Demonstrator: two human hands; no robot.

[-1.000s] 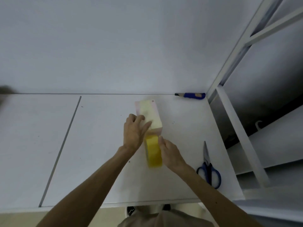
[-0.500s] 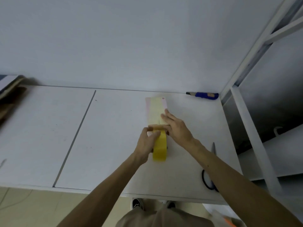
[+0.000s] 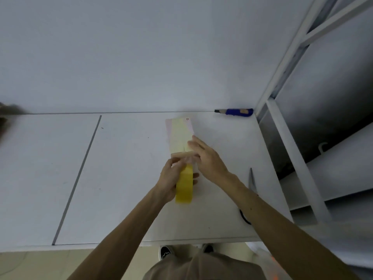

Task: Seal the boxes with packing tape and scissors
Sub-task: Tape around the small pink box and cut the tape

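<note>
A small pale box (image 3: 178,134) with a yellowish taped top lies on the white table (image 3: 125,178), its long side pointing away from me. My left hand (image 3: 169,178) grips a yellow roll of packing tape (image 3: 184,186) just in front of the box's near end. My right hand (image 3: 205,158) lies flat with straight fingers on the near right part of the box top, over the tape strip. Scissors (image 3: 250,181) lie to the right, their handles mostly hidden under my right forearm.
A blue utility knife (image 3: 237,112) lies at the table's back edge by the wall. A white metal shelf frame (image 3: 292,154) stands right of the table. A seam (image 3: 78,178) runs through the tabletop on the left. A dark object (image 3: 6,112) shows at far left.
A second ago my left hand was on the box and my right held the roll; they have swapped. Since half a second ago the hands have hardly moved.
</note>
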